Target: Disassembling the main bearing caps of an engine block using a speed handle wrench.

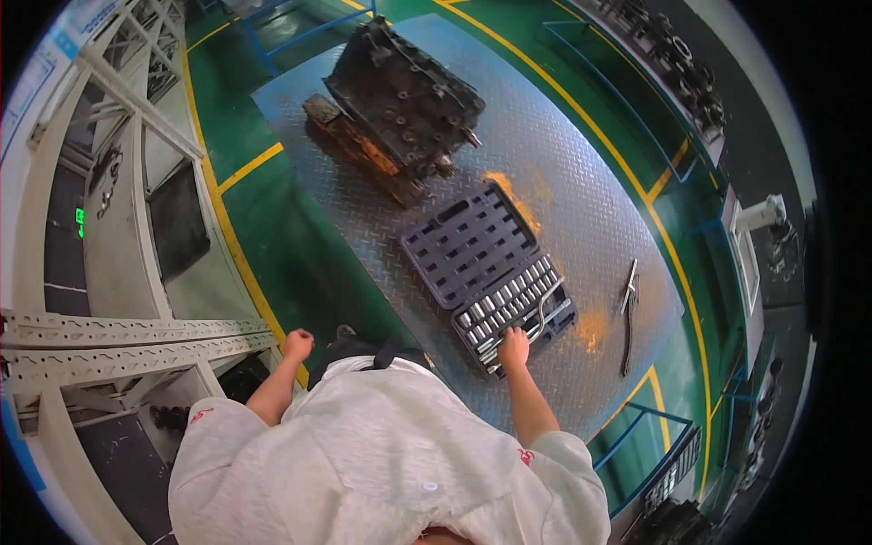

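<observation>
My right hand (514,349) reaches down into an open socket set case (468,238), its fingers closed at the near row of tools. What they grip, if anything, is hidden under the hand. Rows of chrome sockets (505,302) fill the case half nearest me, and its dark lattice lid lies folded back. A bent chrome speed handle (545,313) lies across the right part of the case. Off to the left, my left hand (298,345) hangs beside my body with fingers curled and nothing visible in it.
A dark engine block (404,100) rests on a wooden beam (363,150) at the back of the steel tread-plate table (581,191). Right of the case lie a metal bar tool (629,286) and a dark strip (628,341). White metal racking (136,331) stands close on my left.
</observation>
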Action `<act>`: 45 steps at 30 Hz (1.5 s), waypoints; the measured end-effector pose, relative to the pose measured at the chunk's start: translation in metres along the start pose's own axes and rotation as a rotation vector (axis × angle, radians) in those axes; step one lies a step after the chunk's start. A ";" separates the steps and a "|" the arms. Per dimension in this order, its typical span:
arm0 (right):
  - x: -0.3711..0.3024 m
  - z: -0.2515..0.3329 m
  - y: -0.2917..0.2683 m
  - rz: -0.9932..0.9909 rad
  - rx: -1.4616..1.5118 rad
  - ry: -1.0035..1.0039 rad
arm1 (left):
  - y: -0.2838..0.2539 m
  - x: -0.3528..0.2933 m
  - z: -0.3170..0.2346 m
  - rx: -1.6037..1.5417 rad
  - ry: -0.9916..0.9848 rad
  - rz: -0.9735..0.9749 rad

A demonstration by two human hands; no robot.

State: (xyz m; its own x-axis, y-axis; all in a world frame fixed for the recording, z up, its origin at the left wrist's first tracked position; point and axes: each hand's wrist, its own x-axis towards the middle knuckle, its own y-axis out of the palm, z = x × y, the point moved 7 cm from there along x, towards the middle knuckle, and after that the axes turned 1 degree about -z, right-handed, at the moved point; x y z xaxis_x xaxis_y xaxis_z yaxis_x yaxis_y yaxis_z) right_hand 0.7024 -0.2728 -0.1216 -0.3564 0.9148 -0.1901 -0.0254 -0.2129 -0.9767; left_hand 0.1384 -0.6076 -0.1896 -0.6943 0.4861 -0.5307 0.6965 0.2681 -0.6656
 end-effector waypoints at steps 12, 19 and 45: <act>-0.012 0.123 -0.050 -0.288 0.354 0.373 | -0.008 0.092 0.089 -0.257 -0.344 0.413; -0.017 0.225 -0.036 -0.175 0.546 0.495 | -0.072 0.158 0.087 -0.272 -0.308 0.403; 0.340 0.316 -0.022 -0.531 1.512 1.023 | -0.214 0.417 -0.064 -0.405 -0.344 0.404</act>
State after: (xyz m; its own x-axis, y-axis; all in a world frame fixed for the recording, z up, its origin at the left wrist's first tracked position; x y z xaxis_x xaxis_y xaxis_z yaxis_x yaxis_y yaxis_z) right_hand 0.2866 -0.0661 -0.1334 0.5594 0.6808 -0.4729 -0.8144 0.5575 -0.1609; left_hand -0.2888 -0.4094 -0.2349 -0.3363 0.3388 -0.8787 0.8805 0.4442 -0.1657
